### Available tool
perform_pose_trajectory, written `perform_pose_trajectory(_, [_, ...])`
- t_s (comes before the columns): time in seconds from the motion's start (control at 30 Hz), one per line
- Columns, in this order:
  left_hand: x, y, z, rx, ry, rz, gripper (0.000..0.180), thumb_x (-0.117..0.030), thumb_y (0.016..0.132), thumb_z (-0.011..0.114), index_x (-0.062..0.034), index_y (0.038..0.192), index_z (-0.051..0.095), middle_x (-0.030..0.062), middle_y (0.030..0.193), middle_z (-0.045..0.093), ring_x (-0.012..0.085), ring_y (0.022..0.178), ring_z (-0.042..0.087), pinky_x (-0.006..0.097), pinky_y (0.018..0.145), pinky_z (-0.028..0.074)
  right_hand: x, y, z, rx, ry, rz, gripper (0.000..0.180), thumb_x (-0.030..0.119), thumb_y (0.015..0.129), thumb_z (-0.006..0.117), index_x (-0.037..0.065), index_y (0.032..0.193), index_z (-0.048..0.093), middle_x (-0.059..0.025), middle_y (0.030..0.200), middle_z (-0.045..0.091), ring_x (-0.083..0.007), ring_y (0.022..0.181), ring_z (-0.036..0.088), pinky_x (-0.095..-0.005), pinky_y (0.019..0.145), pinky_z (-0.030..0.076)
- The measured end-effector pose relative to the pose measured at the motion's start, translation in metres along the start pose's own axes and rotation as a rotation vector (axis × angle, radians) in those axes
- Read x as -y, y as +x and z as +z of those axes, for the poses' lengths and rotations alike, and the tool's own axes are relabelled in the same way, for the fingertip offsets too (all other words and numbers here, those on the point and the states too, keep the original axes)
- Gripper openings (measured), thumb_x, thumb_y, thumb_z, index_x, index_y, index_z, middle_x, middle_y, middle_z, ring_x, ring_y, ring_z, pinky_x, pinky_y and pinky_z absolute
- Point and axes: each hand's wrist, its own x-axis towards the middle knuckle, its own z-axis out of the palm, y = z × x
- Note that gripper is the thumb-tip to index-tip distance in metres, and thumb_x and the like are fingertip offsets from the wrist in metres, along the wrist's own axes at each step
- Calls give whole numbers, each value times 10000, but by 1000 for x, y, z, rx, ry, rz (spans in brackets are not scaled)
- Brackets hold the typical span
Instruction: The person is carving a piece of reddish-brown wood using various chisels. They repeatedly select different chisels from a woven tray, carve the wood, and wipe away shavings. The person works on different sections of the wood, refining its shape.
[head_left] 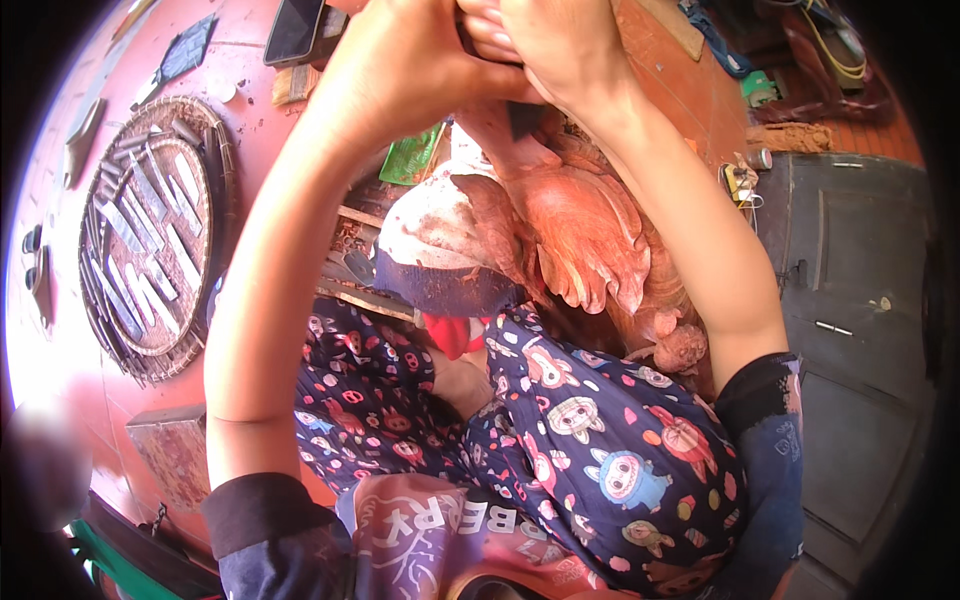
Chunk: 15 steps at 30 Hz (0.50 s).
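Observation:
My left hand (400, 65) and my right hand (550, 45) are raised close to the camera and pressed together at the top of the picture. Both are closed around a dark tool (521, 120); only a short dark piece of it shows below the fingers, so its kind is unclear. Directly under the hands stands a reddish-brown wood carving (590, 235) with leaf-like folds, held between my legs in patterned dark-blue trousers (600, 440). A rounded, dust-whitened object (440, 240) with a dark blue lower band lies against the carving's left side.
A round woven tray (150, 230) holding several chisels lies on the red floor at the left. A dark phone (295, 30) sits at the top left, a green packet (415, 155) near the carving. A grey metal case (850, 300) fills the right side.

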Motion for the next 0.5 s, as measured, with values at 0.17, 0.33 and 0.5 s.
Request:
perform_pose_trajectory(0.17, [15, -7, 12, -193, 188, 272, 640, -183, 688, 868, 63, 1216, 603, 232, 1000, 729, 360, 918, 736, 414, 808, 588, 10, -17, 5, -12, -10, 2, 312, 341, 1088, 552, 80, 917, 540, 38, 644, 458, -39, 478, 382, -220, 426, 304])
perform_pose_trajectory(0.33, [-17, 3, -16, -33, 131, 42, 506, -221, 738, 853, 47, 1098, 621, 207, 795, 729, 342, 772, 747, 417, 736, 584, 2, 0, 9, -39, -46, -151, 300, 334, 1093, 541, 92, 917, 530, 45, 642, 449, -47, 483, 396, -221, 431, 309])
perform_pose_trajectory(0.5, [-32, -29, -11, -132, 160, 152, 203, -186, 765, 862, -53, 856, 737, 122, 871, 726, 206, 727, 702, 340, 706, 518, 38, -27, -11, 229, -17, -271, 441, 460, 1058, 523, 71, 859, 586, -5, 735, 480, -98, 584, 449, -251, 528, 361])
